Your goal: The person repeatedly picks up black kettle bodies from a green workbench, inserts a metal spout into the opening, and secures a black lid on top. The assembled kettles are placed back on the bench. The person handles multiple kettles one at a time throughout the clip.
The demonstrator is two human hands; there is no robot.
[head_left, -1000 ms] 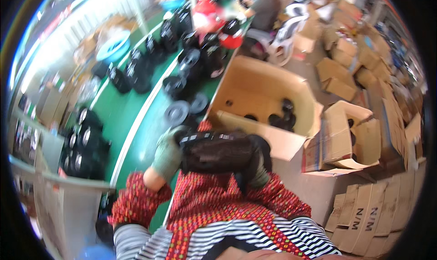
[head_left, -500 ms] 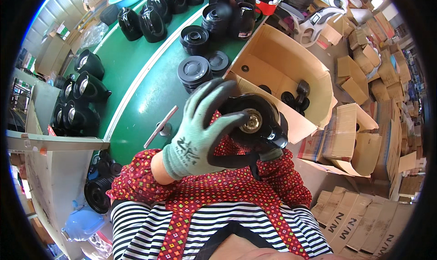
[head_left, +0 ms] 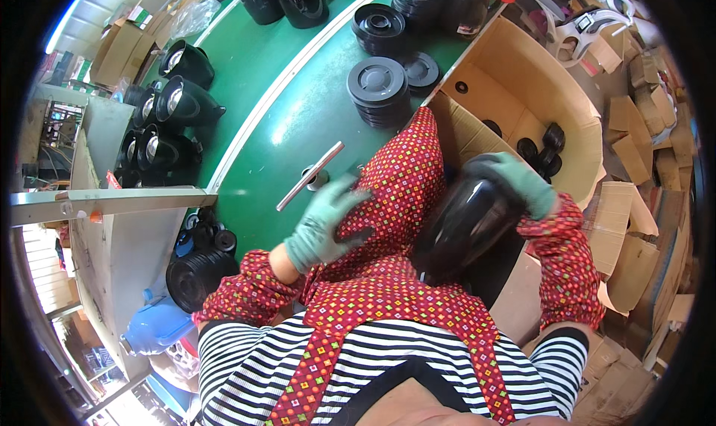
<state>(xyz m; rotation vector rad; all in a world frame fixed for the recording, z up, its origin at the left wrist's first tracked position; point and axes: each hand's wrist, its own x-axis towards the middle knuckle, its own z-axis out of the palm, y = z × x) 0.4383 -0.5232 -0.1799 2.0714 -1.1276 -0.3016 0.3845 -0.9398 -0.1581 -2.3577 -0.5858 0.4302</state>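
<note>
My right hand (head_left: 528,186), in a grey-green glove with dark fingertips, is closed over one end of a glossy black jug (head_left: 471,218). The jug lies tilted beside my apron, its smooth side up and its lower end near my lap; its mouth does not show. My left hand (head_left: 324,228), gloved alike and slightly blurred, is empty with fingers apart in front of the apron. Just beyond it on the green table stands a T-shaped tool with a pinkish metal bar (head_left: 309,176).
Stacks of black round lids (head_left: 378,83) stand on the green table (head_left: 261,157), with black jugs (head_left: 186,101) at left. At right a cardboard box (head_left: 556,75) holds several black parts. Below left are black rings (head_left: 198,280) and a blue plastic jug (head_left: 156,325).
My left hand has let go of the jug and moved down toward the apron. The jug has swung from mouth-up to tilted on its side, lower right, in my right hand. The view has shifted.
</note>
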